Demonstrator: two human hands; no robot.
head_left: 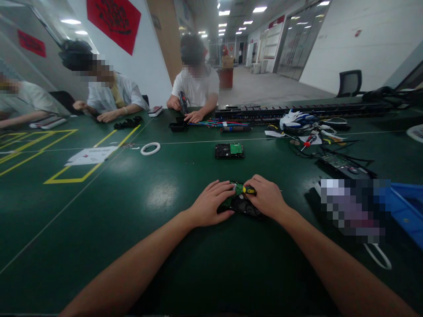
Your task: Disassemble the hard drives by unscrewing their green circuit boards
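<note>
In the head view a black hard drive (246, 206) with a green circuit board lies on the table before me. My left hand (211, 204) grips its left part, fingers over the board and thumb along the near edge. My right hand (267, 197) is closed around a screwdriver (250, 190) with a yellow and black handle, held low over the drive's board. Its tip is too small to make out. Farther off lies a second hard drive (229, 151), board side up, touched by neither hand.
A roll of white tape (150, 149) and paper sheets (92, 155) lie to the left. At right are a blue bin (406, 207), a circuit board with cables (346, 164), gloves (295, 119) and a red screwdriver (309, 141). Across the table, a person (194, 83) holds a power screwdriver (183, 102).
</note>
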